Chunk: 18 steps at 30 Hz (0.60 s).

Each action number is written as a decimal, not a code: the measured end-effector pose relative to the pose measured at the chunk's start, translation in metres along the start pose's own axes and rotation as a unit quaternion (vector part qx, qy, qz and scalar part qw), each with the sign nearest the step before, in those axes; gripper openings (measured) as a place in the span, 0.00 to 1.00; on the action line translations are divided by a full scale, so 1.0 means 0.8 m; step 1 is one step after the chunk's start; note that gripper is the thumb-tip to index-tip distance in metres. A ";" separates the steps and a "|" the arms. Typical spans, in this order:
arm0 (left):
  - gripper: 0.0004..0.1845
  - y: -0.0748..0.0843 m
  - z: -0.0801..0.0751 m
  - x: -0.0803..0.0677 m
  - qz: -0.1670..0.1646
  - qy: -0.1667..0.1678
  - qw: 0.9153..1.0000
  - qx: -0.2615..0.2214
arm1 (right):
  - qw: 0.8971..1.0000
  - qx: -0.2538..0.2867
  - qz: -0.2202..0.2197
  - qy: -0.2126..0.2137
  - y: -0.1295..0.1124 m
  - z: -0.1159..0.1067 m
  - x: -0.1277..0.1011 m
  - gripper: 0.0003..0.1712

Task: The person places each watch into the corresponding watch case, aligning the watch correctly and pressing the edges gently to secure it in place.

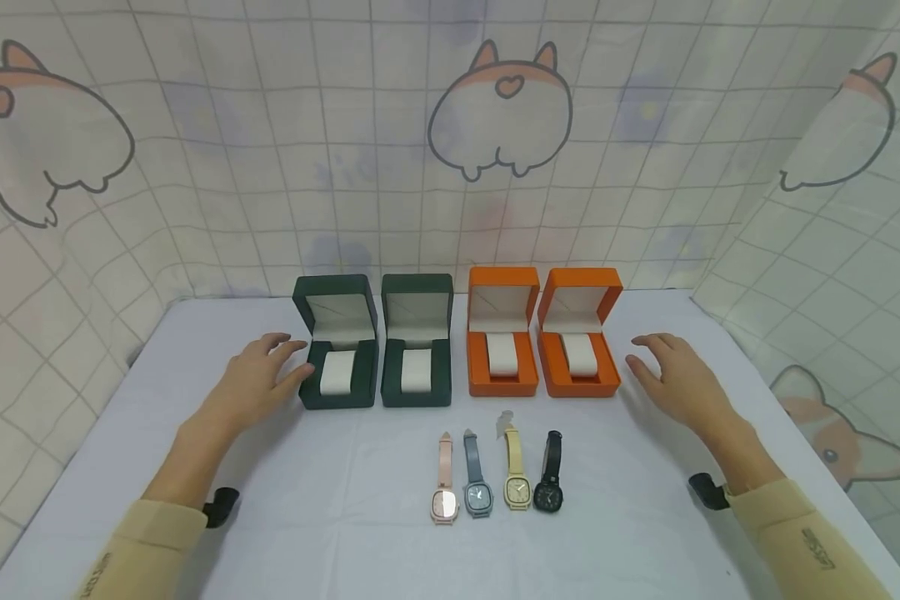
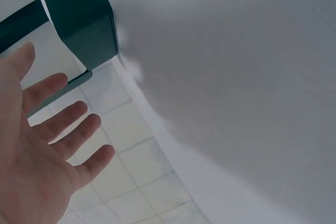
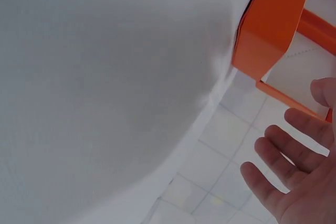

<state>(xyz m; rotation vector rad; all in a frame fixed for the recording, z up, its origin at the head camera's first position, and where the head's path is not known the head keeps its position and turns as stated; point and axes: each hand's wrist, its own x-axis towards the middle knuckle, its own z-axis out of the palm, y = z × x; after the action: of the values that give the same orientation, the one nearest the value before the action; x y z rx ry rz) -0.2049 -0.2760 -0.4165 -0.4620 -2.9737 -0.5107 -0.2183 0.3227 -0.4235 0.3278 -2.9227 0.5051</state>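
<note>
My left hand (image 1: 258, 379), its fingers spread and loosely bent, is beside the leftmost green watch box (image 1: 339, 402); whether the thumb touches it I cannot tell. A second green watch box (image 1: 416, 400) stands to its right, then an orange watch box (image 1: 502, 390) and another orange watch box (image 1: 582, 390). All have raised lids and white cushions inside. Right of the last one hovers my right hand (image 1: 678, 379), holding nothing, fingers relaxed. In front of the boxes lie a pink watch (image 1: 444, 504), a blue-grey watch (image 1: 478, 498), a yellow watch (image 1: 517, 492) and a black watch (image 1: 548, 495).
A white cloth covers the table (image 1: 330, 533). Behind it and along both sides hangs a grid-patterned curtain (image 1: 390, 217) with cartoon animals. Near the yellow watch's strap tip is a small greyish translucent piece (image 1: 504, 421). Dark straps (image 1: 221, 507) show at both wrists.
</note>
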 end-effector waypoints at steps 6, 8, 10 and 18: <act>0.31 0.009 0.005 0.007 0.013 -0.005 1.000 -0.008 | 1.000 0.004 -0.001 0.014 -0.011 0.004 -0.006 0.21; 0.31 0.011 0.007 0.009 0.017 -0.004 1.000 -0.011 | 1.000 0.006 -0.004 0.016 -0.017 0.004 -0.008 0.20; 0.31 0.011 0.009 0.010 0.023 -0.002 1.000 -0.014 | 1.000 0.008 -0.009 0.023 -0.022 0.005 -0.009 0.20; 0.31 0.008 0.015 0.017 0.036 -0.003 0.999 -0.036 | 0.998 0.027 -0.039 0.036 -0.037 0.009 -0.017 0.18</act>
<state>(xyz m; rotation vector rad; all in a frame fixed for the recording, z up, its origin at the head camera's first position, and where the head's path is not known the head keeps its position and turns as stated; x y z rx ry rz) -0.2164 -0.2619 -0.4240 -0.5760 -2.9391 -0.6110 -0.1992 0.2954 -0.4239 0.4198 -2.8179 0.5719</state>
